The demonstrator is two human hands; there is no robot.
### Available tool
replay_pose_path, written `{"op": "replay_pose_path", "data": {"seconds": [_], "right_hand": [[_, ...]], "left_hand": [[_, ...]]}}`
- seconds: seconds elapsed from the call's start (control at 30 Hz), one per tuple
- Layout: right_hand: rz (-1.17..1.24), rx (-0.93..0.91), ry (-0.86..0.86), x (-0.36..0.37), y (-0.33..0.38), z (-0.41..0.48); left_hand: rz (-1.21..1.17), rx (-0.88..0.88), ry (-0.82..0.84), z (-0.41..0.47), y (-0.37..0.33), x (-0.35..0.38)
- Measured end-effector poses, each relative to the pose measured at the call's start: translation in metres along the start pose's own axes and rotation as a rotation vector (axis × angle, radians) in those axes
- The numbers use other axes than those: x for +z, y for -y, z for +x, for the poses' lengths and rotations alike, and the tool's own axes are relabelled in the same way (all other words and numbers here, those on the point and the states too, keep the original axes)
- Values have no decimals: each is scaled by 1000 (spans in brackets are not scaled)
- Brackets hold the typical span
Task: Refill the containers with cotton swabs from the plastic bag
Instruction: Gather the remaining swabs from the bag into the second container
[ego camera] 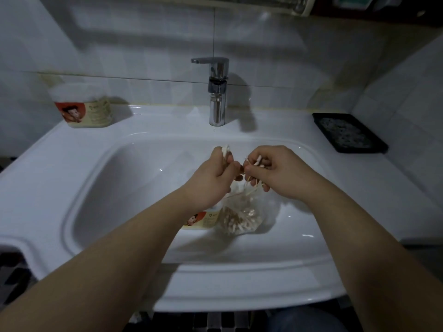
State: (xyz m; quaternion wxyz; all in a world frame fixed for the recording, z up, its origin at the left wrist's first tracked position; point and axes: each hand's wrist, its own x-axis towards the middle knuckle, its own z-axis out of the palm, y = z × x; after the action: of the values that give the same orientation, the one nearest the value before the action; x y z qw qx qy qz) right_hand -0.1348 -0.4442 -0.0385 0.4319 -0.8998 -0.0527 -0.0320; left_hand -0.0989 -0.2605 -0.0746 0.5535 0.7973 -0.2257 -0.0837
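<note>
A clear plastic bag (242,216) full of cotton swabs lies in the white sink basin (124,188). Beside it, partly hidden under my left forearm, stands a small container (203,220) with a red and cream label. My left hand (213,178) grips a small bundle of swabs, whose white tips (225,149) stick out above the fist. My right hand (275,171) pinches several loose swabs (254,173) above the bag's mouth. A second, matching container (82,105) with a pale lid stands on the sink ledge at the back left.
A chrome tap (217,89) rises at the back centre of the sink. A black tray (348,133) lies on the ledge at the right. Tiled walls close in behind and on the right.
</note>
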Motion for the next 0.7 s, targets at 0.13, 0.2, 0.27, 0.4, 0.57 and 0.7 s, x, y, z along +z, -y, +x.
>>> {"op": "replay_pose_path", "data": {"seconds": [0.13, 0.2, 0.27, 0.4, 0.57, 0.7], "right_hand": [[13, 15, 38, 5, 0, 1], [25, 33, 26, 5, 0, 2], [19, 62, -4, 4, 1, 3], [49, 100, -7, 3, 0, 3], [109, 121, 13, 8, 3, 3], [162, 133, 10, 13, 4, 4]], "left_hand": [[186, 130, 70, 0, 6, -1], [255, 164, 74, 1, 8, -2], [279, 157, 64, 3, 9, -3], [275, 117, 80, 3, 8, -4], [279, 66, 77, 2, 8, -1], [363, 101, 63, 3, 10, 1]]}}
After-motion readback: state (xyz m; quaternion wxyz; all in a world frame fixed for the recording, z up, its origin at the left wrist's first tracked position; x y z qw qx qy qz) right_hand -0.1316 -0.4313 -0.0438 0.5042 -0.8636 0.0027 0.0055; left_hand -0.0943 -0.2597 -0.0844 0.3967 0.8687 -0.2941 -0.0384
